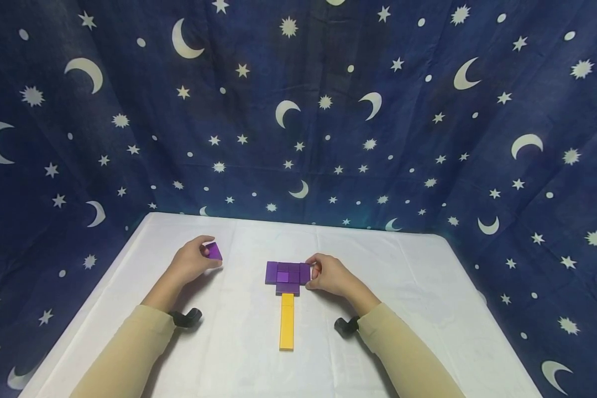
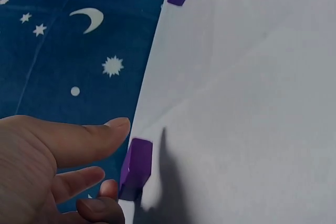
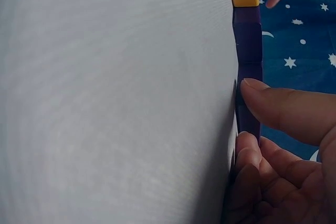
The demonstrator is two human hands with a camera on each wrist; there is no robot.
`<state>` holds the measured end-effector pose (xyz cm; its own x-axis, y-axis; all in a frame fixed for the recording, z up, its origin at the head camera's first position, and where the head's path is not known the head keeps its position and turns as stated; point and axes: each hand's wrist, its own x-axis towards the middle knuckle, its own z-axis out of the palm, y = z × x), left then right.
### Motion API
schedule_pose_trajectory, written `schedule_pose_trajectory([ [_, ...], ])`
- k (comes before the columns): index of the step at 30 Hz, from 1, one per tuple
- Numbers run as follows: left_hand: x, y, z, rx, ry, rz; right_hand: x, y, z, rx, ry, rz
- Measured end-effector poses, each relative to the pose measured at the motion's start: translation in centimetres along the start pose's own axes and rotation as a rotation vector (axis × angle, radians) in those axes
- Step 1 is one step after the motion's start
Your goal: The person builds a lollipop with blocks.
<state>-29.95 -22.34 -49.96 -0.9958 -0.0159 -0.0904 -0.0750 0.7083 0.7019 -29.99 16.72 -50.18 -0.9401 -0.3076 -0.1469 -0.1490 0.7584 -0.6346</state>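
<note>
In the head view, my left hand (image 1: 191, 260) is at the left of the table, thumb and forefinger at opposite edges of a purple block (image 1: 213, 251). That block (image 2: 137, 166) shows as a slim tilted piece beside the thumb and fingertips in the left wrist view. My right hand (image 1: 330, 275) pinches the rightmost purple block (image 1: 304, 274) of a flat figure, thumb on its near edge and forefinger on its far edge. Several purple blocks (image 1: 288, 288) lie side by side in the figure, above a long yellow strip (image 1: 286, 329) that points toward me.
A white cloth covers the table (image 1: 239, 342). Behind and beside it hangs a dark blue curtain (image 1: 258, 182) with moons and stars. Black wrist mounts (image 1: 347, 327) stick out inward from both sleeves, low over the cloth.
</note>
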Motion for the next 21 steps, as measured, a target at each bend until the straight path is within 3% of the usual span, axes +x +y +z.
schedule_pose_trajectory([
  [10,0.7,-1.4,-0.5,0.023,-0.024,-0.028,0.1,0.3,0.1,-0.005,0.002,-0.009],
  [16,1.1,-1.8,-0.7,0.088,-0.015,0.009,0.2,0.4,0.2,-0.006,0.009,-0.027],
  [21,1.2,-1.8,-0.7,0.081,-0.024,0.03,0.2,0.4,0.2,-0.012,0.01,-0.018],
])
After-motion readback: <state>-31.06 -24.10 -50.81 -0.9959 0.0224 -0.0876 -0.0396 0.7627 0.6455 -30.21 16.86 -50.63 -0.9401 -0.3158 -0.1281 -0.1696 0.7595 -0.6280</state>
